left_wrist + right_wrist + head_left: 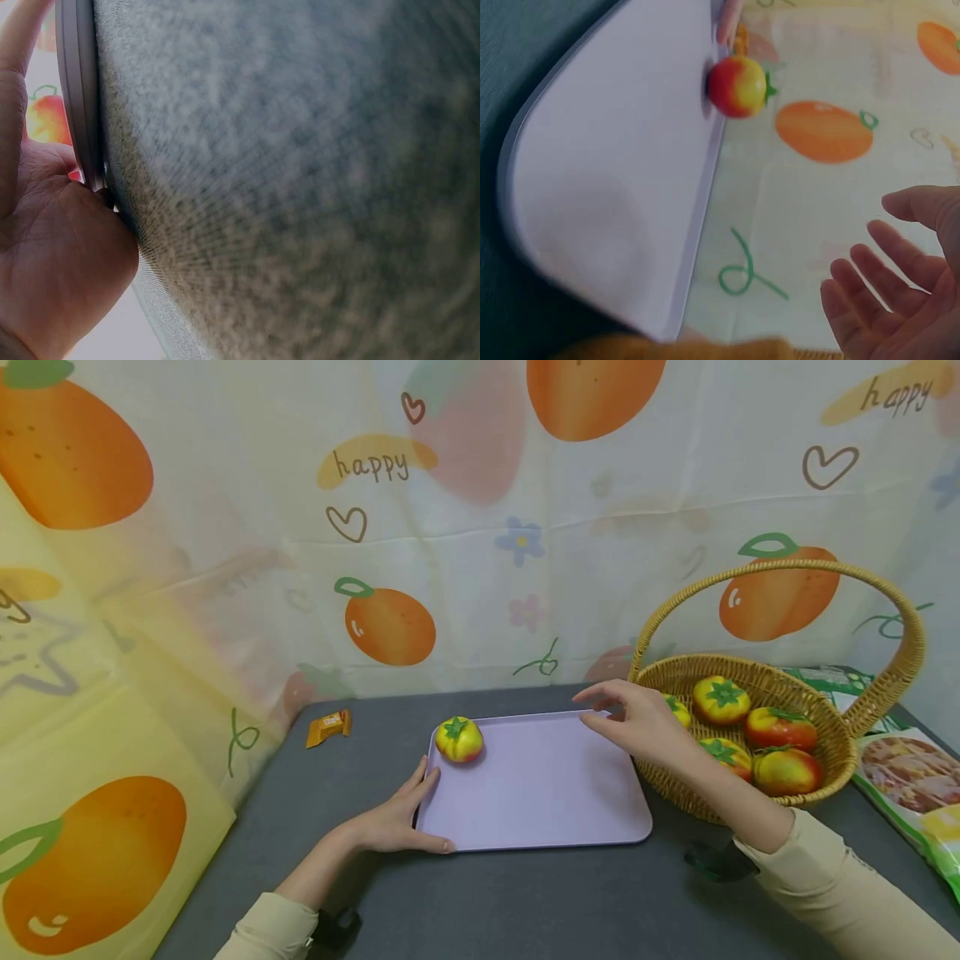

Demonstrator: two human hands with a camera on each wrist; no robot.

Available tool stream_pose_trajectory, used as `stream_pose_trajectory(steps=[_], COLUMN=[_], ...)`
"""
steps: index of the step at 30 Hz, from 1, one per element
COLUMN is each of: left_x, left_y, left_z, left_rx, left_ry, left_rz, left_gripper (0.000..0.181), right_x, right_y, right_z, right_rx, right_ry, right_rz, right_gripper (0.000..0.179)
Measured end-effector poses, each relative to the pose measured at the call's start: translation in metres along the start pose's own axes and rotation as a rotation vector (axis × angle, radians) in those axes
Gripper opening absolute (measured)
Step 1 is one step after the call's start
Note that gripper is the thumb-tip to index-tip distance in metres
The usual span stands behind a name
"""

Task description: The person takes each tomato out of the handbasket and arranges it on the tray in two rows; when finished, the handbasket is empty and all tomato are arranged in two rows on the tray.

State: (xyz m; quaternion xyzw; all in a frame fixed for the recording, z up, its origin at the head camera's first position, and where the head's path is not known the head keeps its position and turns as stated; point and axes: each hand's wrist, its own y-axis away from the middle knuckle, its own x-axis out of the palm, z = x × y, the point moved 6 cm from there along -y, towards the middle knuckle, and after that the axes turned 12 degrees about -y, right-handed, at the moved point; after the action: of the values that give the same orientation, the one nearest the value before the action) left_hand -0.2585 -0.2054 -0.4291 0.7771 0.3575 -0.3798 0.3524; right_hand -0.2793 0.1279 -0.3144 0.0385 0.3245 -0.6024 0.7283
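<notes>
A pale purple tray lies on the grey table. On its far left corner sits a yellow-and-red tomato-like fruit with a green star-shaped top, also seen in the right wrist view. My left hand rests against the tray's left side, fingers stretched along that edge and thumb at the near edge. In the left wrist view the palm of the left hand meets the tray rim. Above the tray's far right corner hovers my right hand, holding nothing, its fingers loosely bent. The wicker basket stands just beside it.
Several similar fruits lie in the basket, whose tall handle arches over it. Printed food packages lie to the right. A small orange wrapped packet is at the far left. A fruit-patterned cloth hangs behind.
</notes>
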Motion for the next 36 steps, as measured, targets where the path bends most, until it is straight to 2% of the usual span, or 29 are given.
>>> stream_pose_trajectory(steps=[9,17,27,36], left_x=[-0.001,-0.001,-0.001,0.0], left_y=[0.0,0.0,-0.001,-0.001], left_z=[0.0,0.0,0.001,0.001], left_rx=[0.014,0.019,0.015,0.019], left_ry=[-0.002,0.016,0.019,0.016], left_rz=[-0.006,0.0,0.003,0.003], left_gripper=[0.118,0.117,0.118,0.117], right_x=[-0.04,-0.063,-0.072,-0.068], right_y=[0.015,0.018,0.012,0.007], right_z=[-0.015,-0.035,-0.057,-0.07], right_rx=[0.041,0.057,0.155,0.134], right_ry=[0.042,0.129,0.197,0.236], right_rz=[-0.084,-0.127,-0.04,0.052], right_gripper=[0.021,0.024,0.036,0.047])
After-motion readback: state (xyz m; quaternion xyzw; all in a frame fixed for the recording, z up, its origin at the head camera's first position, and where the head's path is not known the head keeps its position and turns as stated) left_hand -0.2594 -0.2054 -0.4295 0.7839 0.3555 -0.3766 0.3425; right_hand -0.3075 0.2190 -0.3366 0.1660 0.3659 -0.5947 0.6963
